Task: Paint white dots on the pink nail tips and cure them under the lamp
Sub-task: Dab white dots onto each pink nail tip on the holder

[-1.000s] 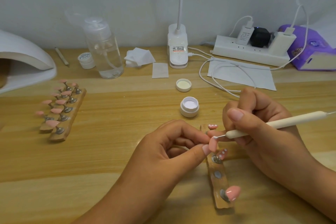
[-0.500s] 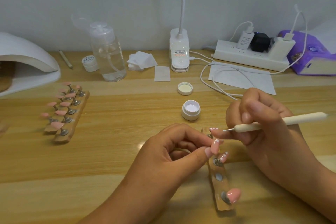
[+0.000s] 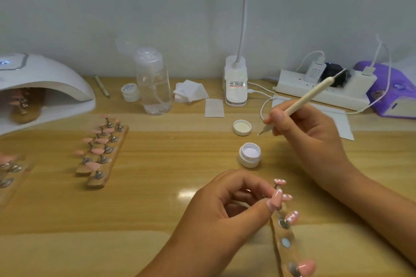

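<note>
My left hand (image 3: 227, 207) pinches a pink nail tip (image 3: 276, 198) on its small stand, just above a wooden holder strip (image 3: 287, 246) that carries more pink tips, some with white dots. My right hand (image 3: 308, 132) holds a cream dotting pen (image 3: 310, 95) raised over the table, its metal point aimed down-left near the open jar of white gel (image 3: 249, 155). The jar's lid (image 3: 242, 127) lies behind it. The white curing lamp (image 3: 45, 83) stands at the far left with a holder of tips inside.
Two wooden holders with plain pink tips (image 3: 102, 153) lie left of centre; another sits at the left edge (image 3: 9, 171). A clear pump bottle (image 3: 153, 83), small jar, wipes, desk lamp base (image 3: 236, 83), power strip (image 3: 322, 87), cables and purple tissue pack line the back.
My right hand lifted the dotting pen away from the nail tip, up and back toward the gel jar. My left hand kept hold of the tip.
</note>
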Tool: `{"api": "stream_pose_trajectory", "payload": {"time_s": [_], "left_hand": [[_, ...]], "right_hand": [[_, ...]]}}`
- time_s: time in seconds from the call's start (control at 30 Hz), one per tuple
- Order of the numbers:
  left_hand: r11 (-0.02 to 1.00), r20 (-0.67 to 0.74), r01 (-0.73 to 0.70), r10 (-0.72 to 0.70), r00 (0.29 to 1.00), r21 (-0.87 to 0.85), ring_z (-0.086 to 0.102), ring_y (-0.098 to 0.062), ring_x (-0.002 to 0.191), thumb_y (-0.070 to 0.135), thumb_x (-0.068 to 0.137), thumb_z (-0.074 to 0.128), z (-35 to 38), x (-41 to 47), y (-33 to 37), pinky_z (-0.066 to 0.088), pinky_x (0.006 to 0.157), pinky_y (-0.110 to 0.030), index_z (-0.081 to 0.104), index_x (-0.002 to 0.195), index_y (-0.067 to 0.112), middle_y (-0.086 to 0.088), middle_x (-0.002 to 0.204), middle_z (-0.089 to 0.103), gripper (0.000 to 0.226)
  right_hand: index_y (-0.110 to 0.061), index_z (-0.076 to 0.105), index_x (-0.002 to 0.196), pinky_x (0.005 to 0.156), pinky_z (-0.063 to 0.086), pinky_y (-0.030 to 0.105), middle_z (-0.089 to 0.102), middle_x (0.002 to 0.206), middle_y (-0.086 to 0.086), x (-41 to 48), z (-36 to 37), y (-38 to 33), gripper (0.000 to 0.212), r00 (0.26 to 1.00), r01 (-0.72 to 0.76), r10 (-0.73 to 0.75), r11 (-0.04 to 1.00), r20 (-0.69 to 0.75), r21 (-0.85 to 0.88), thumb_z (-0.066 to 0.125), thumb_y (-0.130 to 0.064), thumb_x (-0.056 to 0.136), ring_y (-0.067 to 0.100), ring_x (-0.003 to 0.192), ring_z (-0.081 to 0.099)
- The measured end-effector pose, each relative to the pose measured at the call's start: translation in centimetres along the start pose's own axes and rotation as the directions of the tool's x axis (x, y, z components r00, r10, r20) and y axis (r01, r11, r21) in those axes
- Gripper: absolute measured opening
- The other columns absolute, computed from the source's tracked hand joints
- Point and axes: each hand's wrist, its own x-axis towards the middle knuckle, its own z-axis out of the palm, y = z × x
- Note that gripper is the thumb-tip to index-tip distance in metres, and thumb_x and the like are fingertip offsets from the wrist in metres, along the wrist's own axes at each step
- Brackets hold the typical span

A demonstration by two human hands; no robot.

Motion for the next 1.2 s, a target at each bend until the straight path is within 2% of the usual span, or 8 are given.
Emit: {"api": "stream_pose_trajectory", "payload": {"time_s": [0.13,0.3,0.57,0.87,1.03,1.1,1.2], "left_hand": [[1.000,0.008,-0.013,0.013,1.000,0.019,0.060,-0.004,0.073,0.044,0.066,0.073,-0.1,0.2,-0.3,0.047,0.068,-0.015,0.071,0.073,0.031,0.007,0.081,0.067,0.015],[1.000,0.010,-0.017,0.017,1.000,0.017,0.059,-0.003,0.073,0.043,0.067,0.073,-0.1,0.2,-0.4,0.047,0.068,-0.015,0.071,0.073,0.031,0.009,0.079,0.066,0.014],[1.000,0.008,-0.002,0.002,1.000,0.009,0.061,-0.002,0.072,0.043,0.065,0.073,-0.1,0.1,-0.3,0.047,0.067,-0.013,0.071,0.073,0.031,0.007,0.081,0.066,0.015],[1.000,0.008,0.003,-0.003,1.000,0.010,0.060,-0.003,0.073,0.044,0.065,0.072,0.0,0.1,-0.2,0.048,0.068,-0.014,0.071,0.072,0.032,0.004,0.082,0.067,0.014],[1.000,0.017,-0.003,0.003,1.000,0.014,0.059,-0.002,0.074,0.043,0.067,0.071,0.0,0.1,-0.2,0.047,0.067,-0.014,0.071,0.074,0.032,0.009,0.081,0.067,0.013],[1.000,0.008,-0.008,0.008,1.000,0.013,0.059,-0.002,0.074,0.042,0.068,0.071,0.0,0.1,-0.2,0.047,0.067,-0.014,0.071,0.075,0.031,0.009,0.081,0.068,0.013],[1.000,0.006,-0.002,0.002,1.000,-0.004,0.058,0.000,0.072,0.042,0.068,0.070,0.0,0.0,0.0,0.046,0.066,-0.013,0.071,0.075,0.032,0.013,0.078,0.068,0.013]], "right_hand": [[-0.040,0.065,0.082,0.068,0.050,0.026,0.065,0.081,-0.008,-0.2,0.6,1.4,0.012,0.997,0.034,-0.025,0.992,0.078,-0.118,0.057,-0.048,0.085,0.016,0.074,0.058],[-0.026,0.067,0.088,0.067,0.046,0.034,0.064,0.080,0.000,-0.1,0.5,1.8,0.023,0.985,0.093,-0.061,0.975,0.159,-0.202,0.055,-0.045,0.087,0.019,0.073,0.054],[-0.024,0.068,0.089,0.065,0.045,0.035,0.063,0.079,0.002,0.0,0.5,1.9,0.021,0.978,0.125,-0.074,0.957,0.197,-0.261,0.059,-0.043,0.091,0.019,0.071,0.053],[-0.025,0.068,0.088,0.065,0.045,0.035,0.063,0.080,0.003,0.0,0.5,2.0,0.018,0.975,0.119,-0.066,0.960,0.211,-0.253,0.059,-0.040,0.090,0.019,0.071,0.054],[-0.025,0.068,0.091,0.066,0.045,0.036,0.063,0.081,0.001,-0.1,0.4,1.9,0.022,0.977,0.127,-0.076,0.959,0.200,-0.254,0.057,-0.044,0.090,0.020,0.072,0.054],[-0.025,0.068,0.091,0.068,0.047,0.036,0.064,0.082,0.000,-0.1,0.4,1.7,0.022,0.983,0.112,-0.074,0.968,0.170,-0.226,0.055,-0.044,0.088,0.021,0.075,0.056],[-0.028,0.069,0.087,0.071,0.051,0.028,0.067,0.084,-0.008,-0.4,0.0,0.6,0.018,0.994,0.067,-0.058,0.994,0.097,-0.088,0.061,-0.044,0.086,0.016,0.077,0.060]]}}
